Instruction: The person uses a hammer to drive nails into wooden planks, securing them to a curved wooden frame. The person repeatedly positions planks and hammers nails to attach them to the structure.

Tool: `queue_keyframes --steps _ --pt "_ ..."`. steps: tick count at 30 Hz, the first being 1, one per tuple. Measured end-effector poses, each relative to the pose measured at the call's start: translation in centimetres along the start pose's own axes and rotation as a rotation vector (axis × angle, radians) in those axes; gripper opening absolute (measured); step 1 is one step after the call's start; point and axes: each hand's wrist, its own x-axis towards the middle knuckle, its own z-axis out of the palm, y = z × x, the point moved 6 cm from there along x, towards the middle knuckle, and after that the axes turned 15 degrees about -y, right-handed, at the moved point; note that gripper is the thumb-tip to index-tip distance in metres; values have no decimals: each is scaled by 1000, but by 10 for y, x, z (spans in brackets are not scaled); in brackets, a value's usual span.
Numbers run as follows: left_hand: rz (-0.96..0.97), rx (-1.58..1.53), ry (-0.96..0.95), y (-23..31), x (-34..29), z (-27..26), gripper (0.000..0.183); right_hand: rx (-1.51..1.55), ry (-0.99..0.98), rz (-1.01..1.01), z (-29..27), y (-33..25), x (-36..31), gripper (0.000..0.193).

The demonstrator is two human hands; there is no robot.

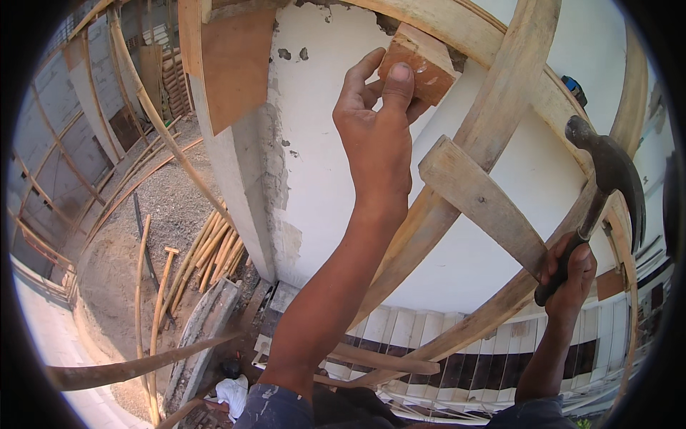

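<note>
My left hand [379,136] reaches up and grips a short reddish wooden block [427,63] between thumb and fingers. The block sits against the white wall, just under a long timber beam [457,28]. My right hand [574,275] is closed around the dark handle of a claw hammer [606,161], whose black head points upward at the right. Beside that hand, a short weathered board [479,193] slants across a diagonal plank [500,93]; whether the hand touches the board I cannot tell.
Wooden framing crosses in front of the white wall [329,79]. A brown plywood panel [239,68] hangs at upper left. Far below lie gravel ground [171,179] and a stack of bamboo poles [207,250]. Slatted roofing [407,329] runs underneath. A person's hand [218,405] shows at lower left.
</note>
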Motion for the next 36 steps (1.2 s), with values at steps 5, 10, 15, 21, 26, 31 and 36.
queue_keyframes --steps 5,10,15,21,26,31,36 --pt "21 -3 6 -1 -1 -1 54 46 37 -19 0 4 -3 53" --pt "-36 -8 27 -2 -1 -4 49 278 28 -23 8 9 -22 56" --pt "-42 29 23 7 0 5 49 550 -41 85 56 47 -98 64" --pt "7 111 -78 16 7 12 41 409 -88 435 119 119 -196 57" --pt "-121 73 -49 -1 14 -2 32 460 -143 748 157 163 -195 52" --pt "-9 315 -128 11 10 7 40 1043 -49 680 203 198 -123 48" --pt "36 170 -108 12 -2 19 34 1220 -68 257 233 203 -28 55"
